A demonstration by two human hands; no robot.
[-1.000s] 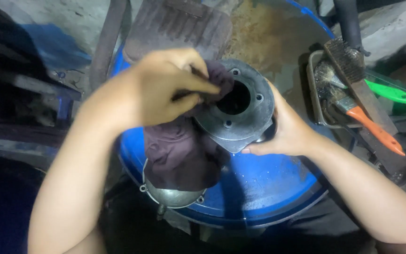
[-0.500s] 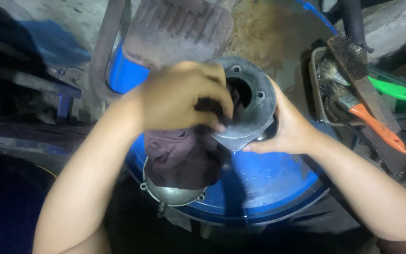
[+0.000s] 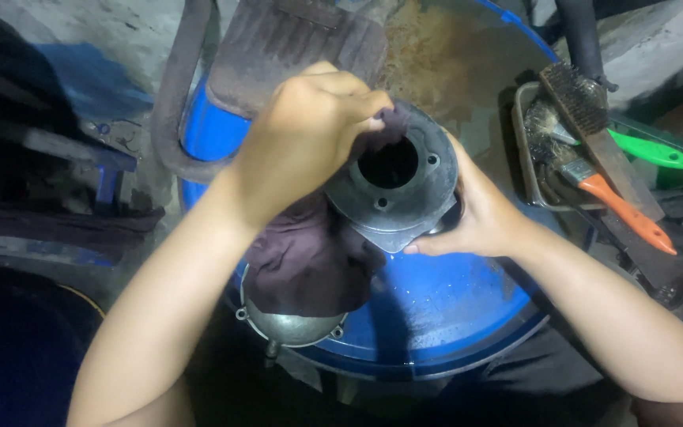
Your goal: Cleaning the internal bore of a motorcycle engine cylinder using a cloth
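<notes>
Left hand (image 3: pixel 306 134) fingers bunched tight on a dark maroon cloth rag (image 3: pixel 302 261), pinching a fold of it against the far-left rim of a grey round metal flanged housing with a central bore (image 3: pixel 393 190); rest of the rag hangs down and left, draped over a dull silver dome-shaped metal cover (image 3: pixel 290 328) at the near edge. Right hand (image 3: pixel 476 213) cups the housing from the right side and underneath, fingers wrapped on its flange, thumb side mostly hidden. Housing sits between both hands, above a blue round plastic drum lid (image 3: pixel 436 300), bore axis tilted up toward the camera. Rag-pinching fingers lie just left and far of the bore, touching the rim; left hand is the nearer one to the opening. Far right: metal tray (image 3: pixel 527 170) with an orange-handled wire brush (image 3: pixel 610 198), a green-handled tool (image 3: pixel 650 150), and a wooden wire brush (image 3: pixel 594 134).
</notes>
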